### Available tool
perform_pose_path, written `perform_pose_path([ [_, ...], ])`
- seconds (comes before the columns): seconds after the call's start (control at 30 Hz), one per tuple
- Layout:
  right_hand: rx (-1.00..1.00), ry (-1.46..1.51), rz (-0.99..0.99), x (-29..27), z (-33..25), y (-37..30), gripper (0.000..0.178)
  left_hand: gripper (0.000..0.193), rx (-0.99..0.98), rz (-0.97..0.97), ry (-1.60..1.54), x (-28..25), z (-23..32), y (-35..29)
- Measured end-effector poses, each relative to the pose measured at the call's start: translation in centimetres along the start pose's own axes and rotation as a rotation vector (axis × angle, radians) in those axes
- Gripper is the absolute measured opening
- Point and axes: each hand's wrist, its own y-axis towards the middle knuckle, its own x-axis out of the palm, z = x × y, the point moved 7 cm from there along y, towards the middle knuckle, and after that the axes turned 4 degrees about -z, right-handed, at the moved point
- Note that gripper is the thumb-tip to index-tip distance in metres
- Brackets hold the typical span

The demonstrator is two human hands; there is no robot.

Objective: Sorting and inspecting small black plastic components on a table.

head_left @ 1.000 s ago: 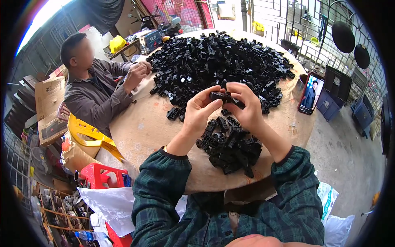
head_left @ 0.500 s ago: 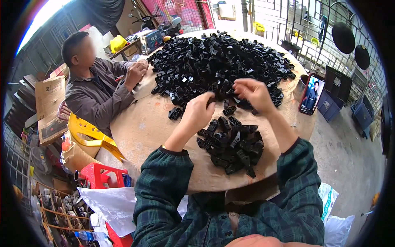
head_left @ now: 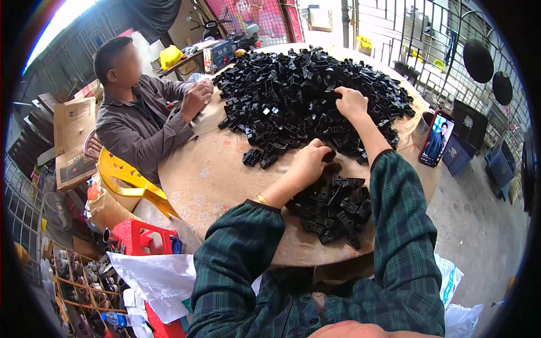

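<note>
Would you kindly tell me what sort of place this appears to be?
Likely a small, informal workshop: black parts lie heaped on a round table, with a red stool nearby and a motorbike behind.

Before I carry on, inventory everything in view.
Table: one, tan, centre
Large heap of parts: one, black, table's far half
Small pile of parts: one, black, table's near side
Phone: one, red-edged, table's right edge
Co-worker: one, grey-jacketed, left
Chair: one, yellow, left
Stool: one certain, red, lower left
Cardboard: count unclear, brown, left
Bins: two, blue, right
Round discs: two, black, upper right
Scooter: one, dark, top left
Sheet: one, white, lower left
Sleeves: two, green plaid, below
Left grip: one, bare, by the small pile
Right grip: one, bare, over the large heap
</note>
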Motion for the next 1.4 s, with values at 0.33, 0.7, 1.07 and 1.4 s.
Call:
perform_pose_path([
  [0.33, -0.068, 0.001, 0.116, 0.5, 1.0, 0.0, 0.021, 0.031, 0.085, 0.074, -0.047, 0.4, 0.0, -0.1],
  [0.7, -0.272, 0.592, 0.294, -4.5, -0.5, -4.4, 0.013, 0.046, -0.333, 0.213, -1.241, -1.9, -4.5, -0.2],
  [1.07, -0.130, 1.136, -0.268, -2.8, -3.4, -11.9, 0.016, 0.028, -0.206, 0.176, -1.049, -2.1, -2.5, -0.4],
  [1.4, -0.224, 1.067, 0.127, -5.8, -4.4, -13.9, 0.012, 0.027, -0.158, 0.285, -1.019, -2.7, -1.6, -0.9],
])
